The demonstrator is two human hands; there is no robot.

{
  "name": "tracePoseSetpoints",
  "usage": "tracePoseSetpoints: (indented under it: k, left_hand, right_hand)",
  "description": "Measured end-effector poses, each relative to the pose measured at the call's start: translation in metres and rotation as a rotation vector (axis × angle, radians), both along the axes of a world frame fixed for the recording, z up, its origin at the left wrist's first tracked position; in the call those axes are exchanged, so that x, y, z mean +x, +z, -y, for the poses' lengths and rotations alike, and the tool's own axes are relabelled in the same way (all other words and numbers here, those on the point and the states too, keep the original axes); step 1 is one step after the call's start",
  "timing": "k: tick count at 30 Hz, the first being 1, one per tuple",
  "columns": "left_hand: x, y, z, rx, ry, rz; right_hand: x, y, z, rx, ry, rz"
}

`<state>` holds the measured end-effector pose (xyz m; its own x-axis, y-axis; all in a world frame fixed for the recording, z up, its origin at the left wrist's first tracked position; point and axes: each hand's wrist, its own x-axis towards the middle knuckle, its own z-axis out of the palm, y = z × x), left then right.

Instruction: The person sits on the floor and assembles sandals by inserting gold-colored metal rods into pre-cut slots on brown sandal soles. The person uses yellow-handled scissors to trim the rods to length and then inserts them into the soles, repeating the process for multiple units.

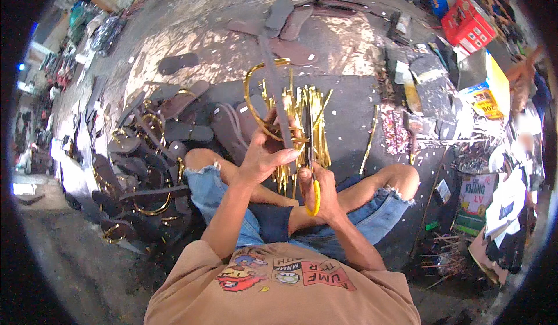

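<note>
My left hand [264, 155] is closed round a thin sandal sole [278, 90], turned edge-on and upright in front of me. From the sole a shiny gold strap [248, 95] loops out to the left. My right hand [325, 192] grips scissors [315, 197] with yellow handles. Their dark blades point away from me, close beside the sole and a short gold end at its right side. Whether the blades touch that end, I cannot tell. Under and beyond both hands lies a bundle of gold strips [319, 119] on a dark mat.
On my left is a heap of sandals with gold straps [154, 127]. Loose soles [280, 17] lie at the far side, another dark sole [178, 63] nearer. At right stand a red box [465, 26], a yellow carton [487, 95] and a green-and-white tin [474, 200] among scraps.
</note>
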<state>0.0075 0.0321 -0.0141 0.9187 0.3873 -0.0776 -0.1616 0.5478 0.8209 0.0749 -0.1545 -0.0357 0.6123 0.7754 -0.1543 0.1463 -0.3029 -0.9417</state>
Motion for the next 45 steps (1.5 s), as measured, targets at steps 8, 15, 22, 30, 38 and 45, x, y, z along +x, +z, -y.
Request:
tracePoseSetpoints:
  k: [8, 15, 22, 30, 38, 45]
  left_hand:
    - [-0.107, 0.002, -0.152, 0.952, 1.090, -0.646]
    - [-0.186, 0.001, -0.220, 1.734, 1.304, -1.238]
    - [-0.042, -0.112, -0.072, 1.178, 0.542, -1.163]
    - [-0.034, -0.168, -0.054, 1.275, 0.464, -0.870]
    - [-0.024, -0.123, -0.041, 1.197, 0.344, -1.109]
    - [-0.019, -0.118, -0.062, 1.442, 0.606, -1.003]
  right_hand:
    - [0.187, -0.041, 0.076, -0.592, 0.066, 0.649]
    - [0.272, -0.086, 0.120, -0.890, -0.089, 1.019]
    - [0.237, -0.087, 0.021, -1.018, -0.061, 0.609]
    - [0.226, -0.138, -0.039, -0.594, -0.156, 0.517]
    - [0.161, -0.129, -0.110, -0.597, -0.432, 0.561]
    - [0.143, -0.120, -0.094, -0.540, -0.246, 0.661]
